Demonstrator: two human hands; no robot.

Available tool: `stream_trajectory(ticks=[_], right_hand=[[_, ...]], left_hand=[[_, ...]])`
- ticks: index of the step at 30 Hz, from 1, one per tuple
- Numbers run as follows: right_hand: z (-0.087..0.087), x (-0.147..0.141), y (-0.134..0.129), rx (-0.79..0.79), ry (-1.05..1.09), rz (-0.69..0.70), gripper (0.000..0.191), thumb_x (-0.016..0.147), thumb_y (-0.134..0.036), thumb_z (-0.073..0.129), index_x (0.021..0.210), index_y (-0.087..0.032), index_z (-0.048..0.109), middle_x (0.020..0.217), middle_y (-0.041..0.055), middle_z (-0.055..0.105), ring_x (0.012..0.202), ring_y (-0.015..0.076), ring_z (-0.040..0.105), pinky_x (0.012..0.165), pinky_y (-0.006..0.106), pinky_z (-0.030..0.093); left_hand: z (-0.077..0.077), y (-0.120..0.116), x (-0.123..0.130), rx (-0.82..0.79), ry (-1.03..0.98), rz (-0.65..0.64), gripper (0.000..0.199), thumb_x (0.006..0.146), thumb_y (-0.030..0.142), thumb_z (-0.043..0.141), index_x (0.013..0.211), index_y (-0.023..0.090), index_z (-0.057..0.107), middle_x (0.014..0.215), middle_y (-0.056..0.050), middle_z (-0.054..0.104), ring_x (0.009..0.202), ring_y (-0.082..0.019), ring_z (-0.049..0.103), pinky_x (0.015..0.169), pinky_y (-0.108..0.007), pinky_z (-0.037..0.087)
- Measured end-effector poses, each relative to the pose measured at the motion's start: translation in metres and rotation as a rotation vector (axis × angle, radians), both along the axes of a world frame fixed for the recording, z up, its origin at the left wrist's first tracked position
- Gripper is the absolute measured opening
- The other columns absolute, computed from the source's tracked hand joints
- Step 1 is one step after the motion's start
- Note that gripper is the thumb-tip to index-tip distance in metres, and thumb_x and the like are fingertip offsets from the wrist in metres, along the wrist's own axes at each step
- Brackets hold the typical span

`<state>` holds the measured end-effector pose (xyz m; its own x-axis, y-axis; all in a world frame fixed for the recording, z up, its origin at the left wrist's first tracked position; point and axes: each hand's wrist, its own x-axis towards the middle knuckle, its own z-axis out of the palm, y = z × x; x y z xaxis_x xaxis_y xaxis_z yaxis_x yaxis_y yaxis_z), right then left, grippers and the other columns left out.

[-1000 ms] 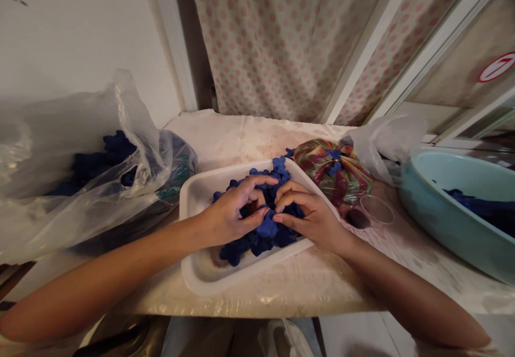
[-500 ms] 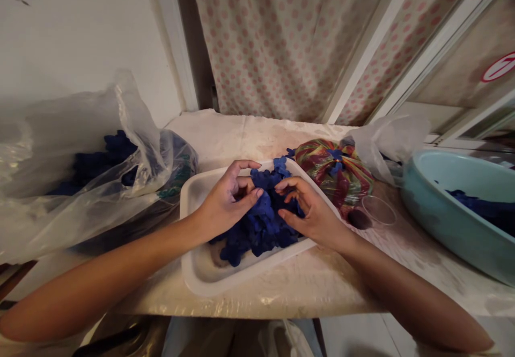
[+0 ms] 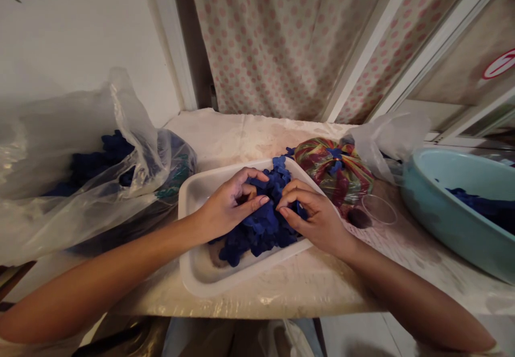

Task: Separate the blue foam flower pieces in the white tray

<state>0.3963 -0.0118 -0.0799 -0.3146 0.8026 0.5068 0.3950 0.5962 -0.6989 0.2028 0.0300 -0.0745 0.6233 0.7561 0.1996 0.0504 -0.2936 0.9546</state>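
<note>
The left hand point(image 3: 229, 207) and right hand point(image 3: 311, 212) gripped blue pieces point(image 3: 261, 228); a hasty tug risked spilling them past the white tray point(image 3: 197, 260) at 1 o'clock.

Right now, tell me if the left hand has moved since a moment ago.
Yes: the left hand slid right over the blue pieces, away from the white tray's left rim.

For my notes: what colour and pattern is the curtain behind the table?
The curtain is off-white with pink polka dots, clearest in the head view.
</note>
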Motion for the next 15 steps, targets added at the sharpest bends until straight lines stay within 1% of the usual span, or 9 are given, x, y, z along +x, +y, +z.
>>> stream_trajectory(ticks=[2, 3, 4, 6, 7, 8, 10, 13, 15], right_hand=[[0.0000, 0.0006, -0.0011, 0.040, 0.010, 0.009, 0.007, 0.084, -0.017, 0.051, 0.078, -0.020, 0.054, 0.078, 0.0011, 0.050, 0.078, 0.0136, 0.050, 0.072, 0.029, 0.041], [0.0000, 0.0010, -0.0021, 0.064, 0.010, 0.016, 0.002, 0.083, -0.019, 0.053, 0.082, -0.020, 0.054, 0.081, 0.0018, 0.050, 0.081, 0.0146, 0.051, 0.075, 0.030, 0.041], [0.0000, 0.0012, -0.0032, 0.085, 0.001, 0.025, 0.007, 0.081, -0.022, 0.057, 0.088, -0.021, 0.054, 0.086, 0.0029, 0.051, 0.086, 0.0159, 0.051, 0.078, 0.032, 0.042], [-0.0001, 0.0010, -0.0055, 0.108, -0.031, 0.029, 0.029, 0.075, -0.028, 0.066, 0.101, -0.022, 0.053, 0.097, 0.0051, 0.052, 0.095, 0.0183, 0.051, 0.084, 0.034, 0.042], [-0.0002, 0.0005, -0.0065, 0.109, -0.052, 0.023, 0.037, 0.073, -0.029, 0.069, 0.106, -0.022, 0.052, 0.100, 0.0057, 0.052, 0.097, 0.0188, 0.051, 0.086, 0.034, 0.042], [-0.0002, -0.0002, -0.0072, 0.107, -0.073, 0.013, 0.040, 0.073, -0.029, 0.070, 0.108, -0.022, 0.052, 0.101, 0.0058, 0.053, 0.098, 0.0186, 0.051, 0.086, 0.034, 0.042], [-0.0001, -0.0019, -0.0079, 0.113, -0.098, -0.010, 0.030, 0.076, -0.025, 0.067, 0.104, -0.022, 0.056, 0.097, 0.0045, 0.056, 0.093, 0.0164, 0.053, 0.084, 0.032, 0.043], [0.0000, -0.0033, -0.0072, 0.105, -0.072, -0.031, 0.006, 0.082, -0.020, 0.059, 0.088, -0.021, 0.061, 0.083, 0.0015, 0.058, 0.080, 0.0125, 0.055, 0.074, 0.027, 0.044], [-0.0002, -0.0028, -0.0058, 0.051, -0.020, -0.057, 0.006, 0.084, -0.019, 0.055, 0.080, -0.020, 0.060, 0.077, 0.0004, 0.057, 0.074, 0.0116, 0.054, 0.069, 0.025, 0.043]], left_hand=[[-0.0001, 0.0005, 0.0002, 0.008, -0.006, 0.014, 0.024, 0.085, 0.028, 0.053, 0.105, 0.018, 0.043, 0.064, 0.006, 0.043, 0.053, -0.006, 0.039, 0.049, -0.017, 0.032], [-0.0001, 0.0009, 0.0003, 0.015, -0.009, 0.023, 0.024, 0.085, 0.028, 0.052, 0.105, 0.018, 0.043, 0.065, 0.006, 0.044, 0.053, -0.006, 0.040, 0.049, -0.017, 0.032], [-0.0002, 0.0013, 0.0003, 0.024, -0.008, 0.034, 0.023, 0.085, 0.028, 0.052, 0.104, 0.018, 0.043, 0.066, 0.005, 0.045, 0.053, -0.006, 0.041, 0.049, -0.017, 0.031], [-0.0004, 0.0020, 0.0002, 0.041, 0.001, 0.040, 0.021, 0.085, 0.026, 0.051, 0.104, 0.018, 0.043, 0.066, 0.005, 0.046, 0.054, -0.006, 0.042, 0.049, -0.017, 0.032], [-0.0007, 0.0023, 0.0000, 0.048, 0.007, 0.031, 0.021, 0.086, 0.025, 0.050, 0.104, 0.018, 0.043, 0.066, 0.005, 0.046, 0.055, -0.006, 0.042, 0.050, -0.017, 0.032], [-0.0012, 0.0026, -0.0002, 0.054, 0.012, 0.019, 0.020, 0.086, 0.025, 0.050, 0.104, 0.018, 0.043, 0.066, 0.005, 0.047, 0.055, -0.007, 0.043, 0.051, -0.017, 0.033], [-0.0026, 0.0030, -0.0007, 0.064, 0.011, -0.007, 0.020, 0.086, 0.025, 0.049, 0.104, 0.018, 0.043, 0.066, 0.004, 0.048, 0.057, -0.007, 0.045, 0.052, -0.018, 0.034], [-0.0045, 0.0030, -0.0010, 0.056, -0.001, -0.019, 0.020, 0.087, 0.026, 0.049, 0.105, 0.019, 0.043, 0.067, 0.004, 0.049, 0.057, -0.007, 0.045, 0.052, -0.018, 0.035], [-0.0046, 0.0026, -0.0008, 0.043, -0.005, -0.013, 0.021, 0.087, 0.027, 0.050, 0.105, 0.019, 0.044, 0.066, 0.005, 0.048, 0.055, -0.006, 0.044, 0.050, -0.017, 0.034]])
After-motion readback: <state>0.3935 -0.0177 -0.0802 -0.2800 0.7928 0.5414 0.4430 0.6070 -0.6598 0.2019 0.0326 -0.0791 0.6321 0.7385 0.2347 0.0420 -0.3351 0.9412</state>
